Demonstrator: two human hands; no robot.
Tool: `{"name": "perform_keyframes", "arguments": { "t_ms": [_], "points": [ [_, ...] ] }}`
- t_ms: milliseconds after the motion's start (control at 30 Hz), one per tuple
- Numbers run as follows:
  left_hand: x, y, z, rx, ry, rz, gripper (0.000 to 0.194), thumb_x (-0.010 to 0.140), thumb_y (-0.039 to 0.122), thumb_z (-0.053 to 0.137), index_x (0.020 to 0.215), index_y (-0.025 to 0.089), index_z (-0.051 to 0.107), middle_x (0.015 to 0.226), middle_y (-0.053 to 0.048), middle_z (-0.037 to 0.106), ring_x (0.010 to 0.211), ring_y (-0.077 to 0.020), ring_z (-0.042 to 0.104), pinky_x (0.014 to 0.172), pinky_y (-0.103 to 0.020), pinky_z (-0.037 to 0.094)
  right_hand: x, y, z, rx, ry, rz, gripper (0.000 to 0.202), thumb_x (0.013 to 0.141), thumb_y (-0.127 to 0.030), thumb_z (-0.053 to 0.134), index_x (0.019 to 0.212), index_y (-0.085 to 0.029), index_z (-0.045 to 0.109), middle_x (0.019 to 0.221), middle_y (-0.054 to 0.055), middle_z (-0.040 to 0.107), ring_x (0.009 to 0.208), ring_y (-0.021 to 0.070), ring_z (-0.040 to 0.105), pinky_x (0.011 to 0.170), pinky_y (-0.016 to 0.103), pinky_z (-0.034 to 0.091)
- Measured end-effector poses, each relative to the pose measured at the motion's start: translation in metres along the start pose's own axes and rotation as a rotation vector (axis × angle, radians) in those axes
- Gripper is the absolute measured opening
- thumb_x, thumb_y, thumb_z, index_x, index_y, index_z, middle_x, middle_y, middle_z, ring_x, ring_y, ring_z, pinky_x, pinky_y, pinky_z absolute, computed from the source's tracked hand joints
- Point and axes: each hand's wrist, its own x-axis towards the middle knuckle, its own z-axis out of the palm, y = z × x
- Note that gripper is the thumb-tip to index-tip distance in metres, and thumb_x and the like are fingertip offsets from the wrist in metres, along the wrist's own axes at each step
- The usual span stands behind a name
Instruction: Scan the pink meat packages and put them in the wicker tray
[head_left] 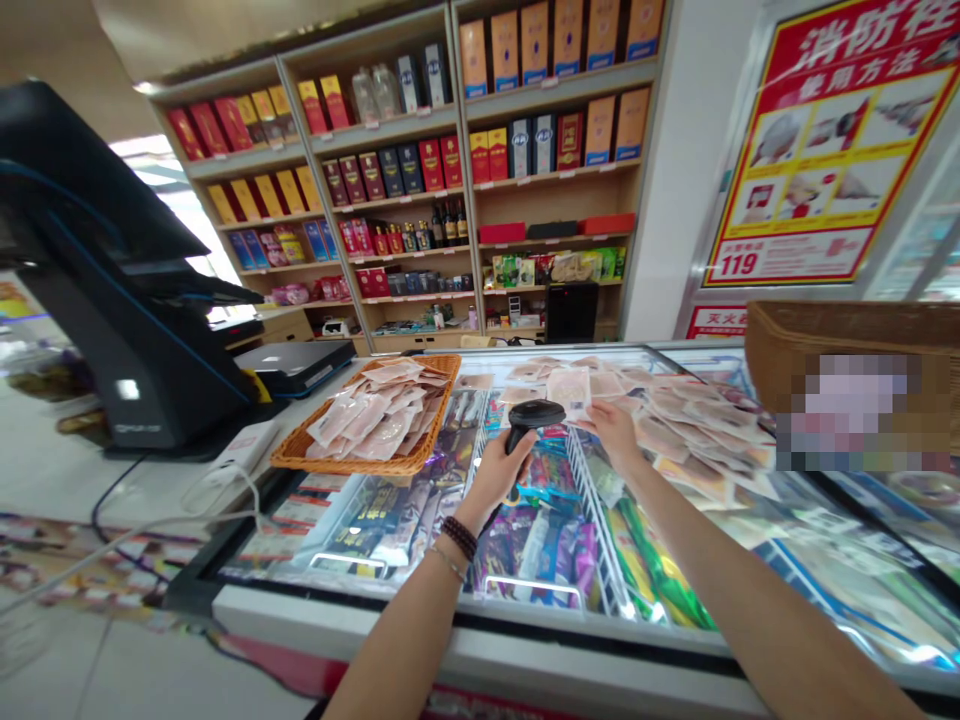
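My left hand (pixel 498 478) is wrapped round the handle of a black barcode scanner (pixel 537 412), its head pointing away from me over the freezer. In my right hand (pixel 613 432) a flat, clear plastic packet (pixel 570 390) is pinched by its edge, just beyond the scanner head. Similar packets (pixel 701 430) lie spread in a loose pile on the glass to the right of that hand. On the left an orange wicker basket (pixel 431 455) holds a heap of more packets (pixel 382 410). What is inside the packets is too small to make out.
Beneath the glass lid, wrapped ice creams (pixel 551 550) fill the freezer's wire baskets. A black checkout terminal (pixel 142 300) and a flat scale (pixel 296 362) stand at left, with a white cable (pixel 172 520) nearby. A brown basket (pixel 765 345) is at right; shelves of boxes (pixel 442 165) rise behind.
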Motion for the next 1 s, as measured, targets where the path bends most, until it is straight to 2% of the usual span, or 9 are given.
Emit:
{"name": "perform_keyframes", "arguments": {
  "t_ms": [233,333,433,533,700,833,900,1000],
  "points": [
    [-0.002,0.008,-0.006,-0.007,0.105,0.044,0.068,0.075,0.084,0.083,0.082,0.024,0.054,0.056,0.007,0.052,0.04,-0.0076,0.043,0.042,-0.023,0.039,-0.009,-0.011,0.008,0.076,0.077,0.061,0.025,0.071,-0.027,0.095,0.086,-0.02,0.077,0.08,0.003,0.081,0.082,0.0267,0.083,0.084,0.048,0.076],
    [0.0,0.022,-0.022,-0.008,0.196,0.115,0.07,0.076,0.089,0.079,0.082,0.024,0.053,0.054,0.008,0.051,0.039,-0.0077,0.042,0.042,-0.023,0.038,-0.005,-0.011,0.018,0.173,0.094,0.137,0.025,0.072,-0.015,0.091,0.092,-0.019,0.078,0.086,0.005,0.082,0.077,0.0216,0.083,0.077,0.035,0.076],
    [-0.003,0.046,-0.049,0.02,0.271,0.191,0.07,0.078,0.09,0.076,0.085,0.024,0.054,0.056,0.007,0.052,0.04,-0.008,0.043,0.043,-0.023,0.039,0.0,-0.014,0.044,0.249,0.065,0.175,0.023,0.074,-0.009,0.088,0.091,-0.021,0.077,0.09,0.003,0.083,0.077,0.0191,0.083,0.077,0.028,0.075],
    [-0.013,0.076,-0.083,0.072,0.369,0.263,0.069,0.079,0.089,0.074,0.085,0.024,0.053,0.056,0.008,0.052,0.041,-0.008,0.042,0.044,-0.024,0.041,0.0,-0.025,0.089,0.302,0.028,0.194,0.021,0.076,-0.008,0.087,0.088,-0.021,0.076,0.091,0.002,0.083,0.078,0.0177,0.083,0.076,0.025,0.074],
    [-0.043,0.112,-0.143,0.211,0.562,0.303,0.066,0.08,0.086,0.074,0.08,0.024,0.053,0.056,0.007,0.052,0.043,-0.0098,0.046,0.045,-0.023,0.039,-0.009,-0.051,0.188,0.335,-0.088,0.269,0.022,0.079,-0.004,0.084,0.09,-0.022,0.077,0.088,0.001,0.083,0.082,0.0165,0.084,0.079,0.022,0.073],
    [-0.068,0.117,-0.183,0.298,0.699,0.304,0.067,0.082,0.088,0.071,0.077,0.024,0.053,0.056,0.004,0.054,0.047,-0.0105,0.048,0.047,-0.023,0.041,-0.018,-0.059,0.271,0.322,-0.22,0.312,0.023,0.079,0.0,0.08,0.088,-0.021,0.076,0.079,0.001,0.08,0.074,0.0151,0.082,0.078,0.023,0.072],
    [-0.079,0.114,-0.2,0.319,0.767,0.3,0.067,0.082,0.088,0.071,0.076,0.023,0.054,0.056,0.004,0.055,0.047,-0.0108,0.049,0.047,-0.023,0.041,-0.022,-0.056,0.308,0.294,-0.315,0.295,0.025,0.076,-0.001,0.084,0.087,-0.021,0.075,0.075,-0.001,0.077,0.073,0.0162,0.081,0.077,0.027,0.073],
    [-0.092,0.109,-0.22,0.316,0.852,0.307,0.067,0.081,0.087,0.074,0.078,0.023,0.057,0.06,0.004,0.056,0.047,-0.0102,0.049,0.047,-0.023,0.041,-0.026,-0.048,0.348,0.213,-0.449,0.247,0.023,0.071,-0.006,0.087,0.078,-0.022,0.072,0.074,0.001,0.077,0.081,0.0218,0.083,0.083,0.035,0.074]
  ]
}}
